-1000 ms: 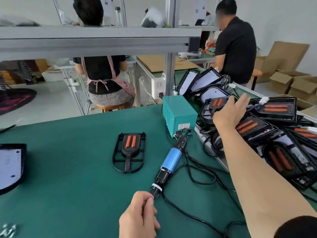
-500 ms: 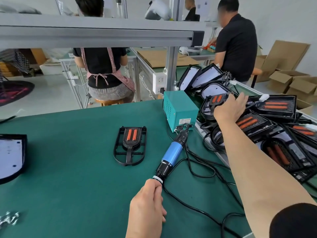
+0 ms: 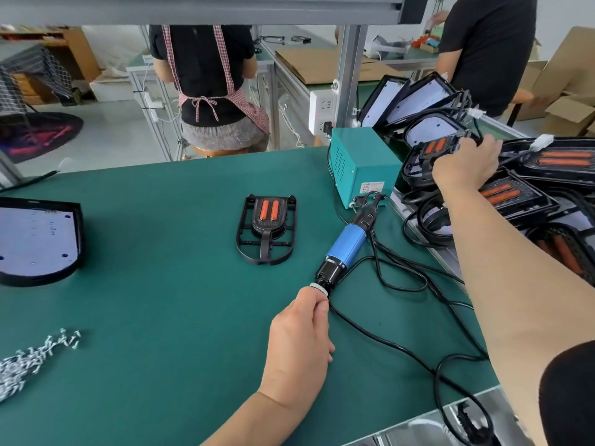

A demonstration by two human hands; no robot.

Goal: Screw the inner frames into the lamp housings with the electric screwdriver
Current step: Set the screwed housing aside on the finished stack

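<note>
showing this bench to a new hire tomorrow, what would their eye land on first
Probably the blue electric screwdriver lying mid-bench on the green mat, its tip end gripped by the left hand. Next comes the jumbled pile of black lamp housings with orange strips at the right edge, where the right hand grips one lamp housing. A lone inner frame lies flat just left of the screwdriver.

One wide-angle view, worn on the head, looks forward and down across the green desk [image 3: 154, 317]. It sits near: the left hand [image 3: 299, 339] is low centre, and the right hand [image 3: 463, 167] reaches toward upper right.
</note>
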